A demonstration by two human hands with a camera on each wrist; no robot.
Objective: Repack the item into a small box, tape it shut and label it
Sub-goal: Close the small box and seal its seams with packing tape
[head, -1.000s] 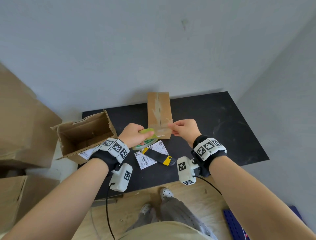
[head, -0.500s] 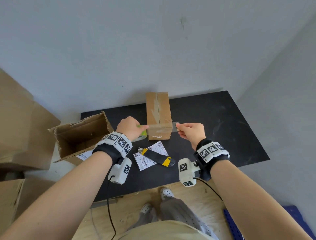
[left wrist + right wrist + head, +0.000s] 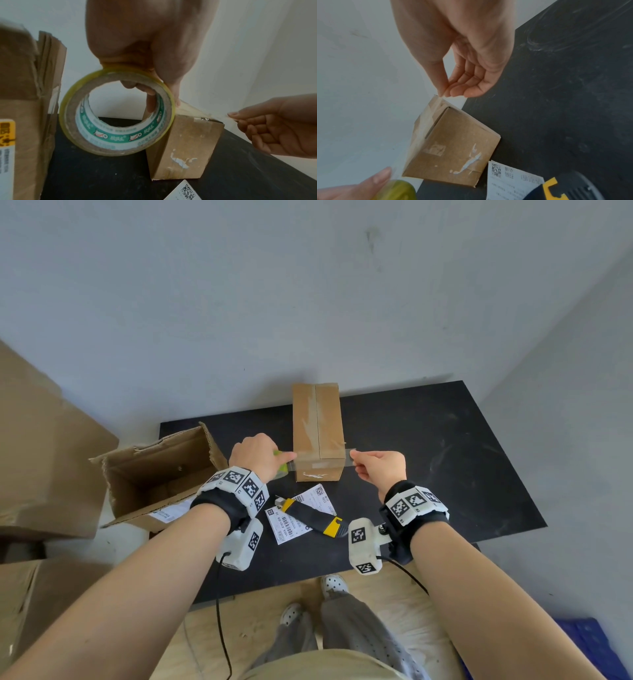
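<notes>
On the black table (image 3: pixel 428 460), against the wall, stands the small box (image 3: pixel 318 440) with a strip of clear tape (image 3: pixel 426 121) across its near end; the right hand (image 3: pixel 380 467) pinches the strip's free end, the left hand (image 3: pixel 257 455) grips the tape roll (image 3: pixel 116 113) beside the box, and the label (image 3: pixel 298 517) lies under a utility knife (image 3: pixel 315 517)

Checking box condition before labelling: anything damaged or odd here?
Yes. The small box has torn, whitish scuffs on its near end face, as if an old label or tape was ripped off. The larger open box to the left has a ragged, torn rim. The tape strip itself spans the small box cleanly.
</notes>
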